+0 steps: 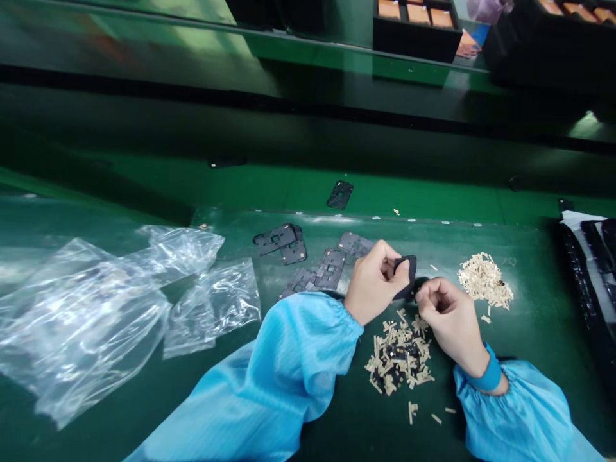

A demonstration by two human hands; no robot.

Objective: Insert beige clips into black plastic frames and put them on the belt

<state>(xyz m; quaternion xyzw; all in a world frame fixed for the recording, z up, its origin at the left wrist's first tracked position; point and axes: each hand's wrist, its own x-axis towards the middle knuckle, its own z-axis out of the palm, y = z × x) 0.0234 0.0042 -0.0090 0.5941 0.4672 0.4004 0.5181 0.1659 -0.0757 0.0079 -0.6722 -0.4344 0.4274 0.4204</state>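
Note:
My left hand (373,282) is closed around a small flat black part (407,274), held upright just above the green table (144,398). Right beside it, my right hand (447,314) is pinched shut at the part's lower edge; what its fingertips hold is too small to make out. Under both hands lies a heap of beige paper strips mixed with black bits (402,356). Both arms wear light blue sleeves.
Several flat black parts (327,269) lie left of my hands, with a pair (282,240) further left and one (340,194) beyond. Another strip pile (485,279) sits right. Crumpled clear bags (110,308) cover the left. Black stacked parts (590,256) at right edge; trays (416,25) behind.

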